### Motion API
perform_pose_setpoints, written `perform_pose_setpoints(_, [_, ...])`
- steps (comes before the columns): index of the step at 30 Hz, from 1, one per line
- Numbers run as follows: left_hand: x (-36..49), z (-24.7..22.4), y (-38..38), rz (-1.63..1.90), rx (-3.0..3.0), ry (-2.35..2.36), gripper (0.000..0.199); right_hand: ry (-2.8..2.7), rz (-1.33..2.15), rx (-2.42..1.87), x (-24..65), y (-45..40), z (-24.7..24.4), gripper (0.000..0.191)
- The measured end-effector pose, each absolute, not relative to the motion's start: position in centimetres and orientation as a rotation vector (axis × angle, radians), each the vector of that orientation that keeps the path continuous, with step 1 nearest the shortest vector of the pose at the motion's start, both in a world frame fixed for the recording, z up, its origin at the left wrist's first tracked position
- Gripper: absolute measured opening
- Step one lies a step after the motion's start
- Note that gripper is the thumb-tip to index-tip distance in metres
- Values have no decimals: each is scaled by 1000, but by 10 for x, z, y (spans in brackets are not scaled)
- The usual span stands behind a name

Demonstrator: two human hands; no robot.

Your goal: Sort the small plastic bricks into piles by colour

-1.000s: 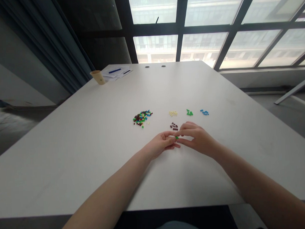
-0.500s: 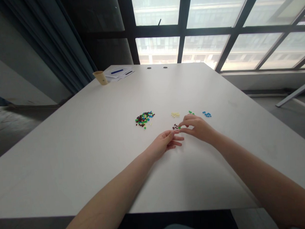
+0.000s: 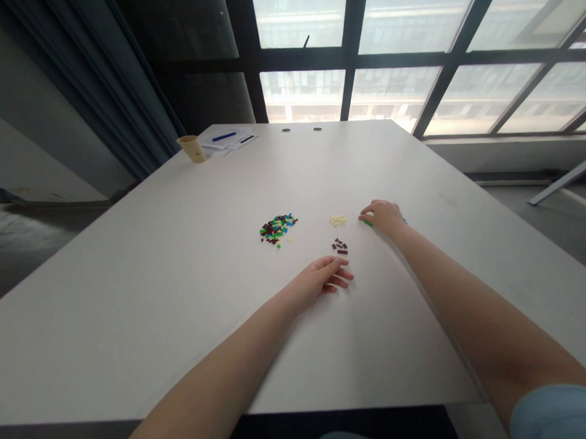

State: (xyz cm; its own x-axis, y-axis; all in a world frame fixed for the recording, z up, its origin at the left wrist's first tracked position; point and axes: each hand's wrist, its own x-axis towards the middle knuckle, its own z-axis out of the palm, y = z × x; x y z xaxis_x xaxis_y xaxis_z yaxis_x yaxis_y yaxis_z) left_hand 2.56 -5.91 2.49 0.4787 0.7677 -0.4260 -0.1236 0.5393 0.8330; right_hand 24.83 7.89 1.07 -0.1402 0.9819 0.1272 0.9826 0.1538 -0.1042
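On the white table, my left hand rests with its fingers apart and nothing visible in them. Just beyond its fingertips lies a small group of dark brown toy building bricks. Farther right, my right hand reaches down, its fingers pinched at a green building brick. That hand covers most of the green group, and its wrist hides nearly all of the blue bricks. Pale yellow bricks lie together left of the right hand. A mixed heap of bricks sits left of the sorted groups.
A tan paper cup stands at the table's far left edge, beside papers with a blue pen on them. Two dark round inserts are set near the far edge. Tall windows rise behind the table.
My right hand has moved away and right from the brown bricks to the green group, taking a green brick along. My left hand has drawn back slightly, so the brown bricks show fully.
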Motion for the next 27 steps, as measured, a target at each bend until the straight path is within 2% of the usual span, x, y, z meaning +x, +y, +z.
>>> perform_pose_setpoints(11, [16,26,-49,747,938,1002,33,-2004,61,-1799,265,68,26,34])
perform_pose_setpoints(14, [-10,27,-30,891,1233,1273,26,-1912,104,-1776,262,50,31,39])
perform_pose_setpoints(17, [-45,26,-11,1101,1660,1746,23,-1884,169,-1760,254,22,31,44])
perform_pose_setpoints(20, [-66,21,-2,911,1954,1986,26,-1921,250,-1733,244,-4,28,43])
perform_pose_setpoints(27, [-50,6,-5,628,2203,2081,27,-2025,336,-1665,236,-21,27,41])
